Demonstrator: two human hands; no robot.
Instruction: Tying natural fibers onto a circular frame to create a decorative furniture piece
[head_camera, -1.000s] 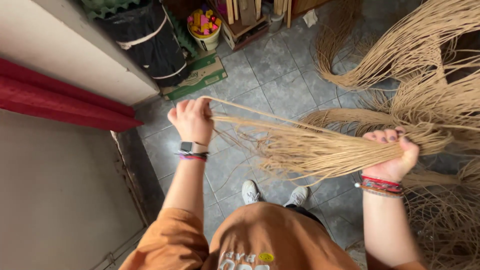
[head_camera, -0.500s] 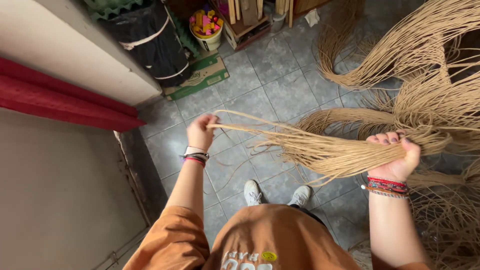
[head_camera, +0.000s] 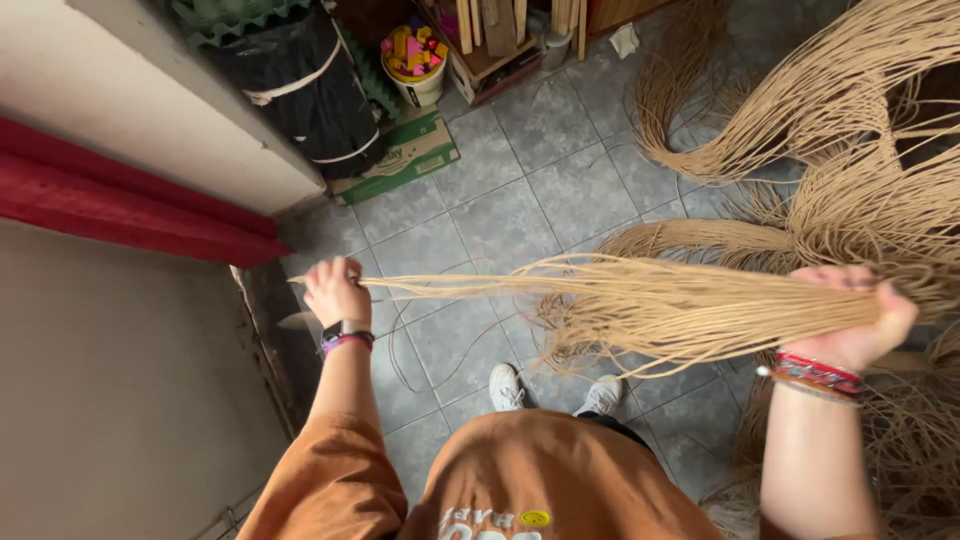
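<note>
My right hand clenches the straw bundle; my left hand pinches drawn-out strands, fingertips hidden.

One head-worn camera looks steeply down, close over the arms, apparently toward the tiled floor.

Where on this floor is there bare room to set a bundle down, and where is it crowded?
Bare grey tiles lie between the green box, the wooden crate and the cane strands stretched between left hand and right hand. The right side is crowded with looped cane heaps; the black bags fill the top left.
</note>
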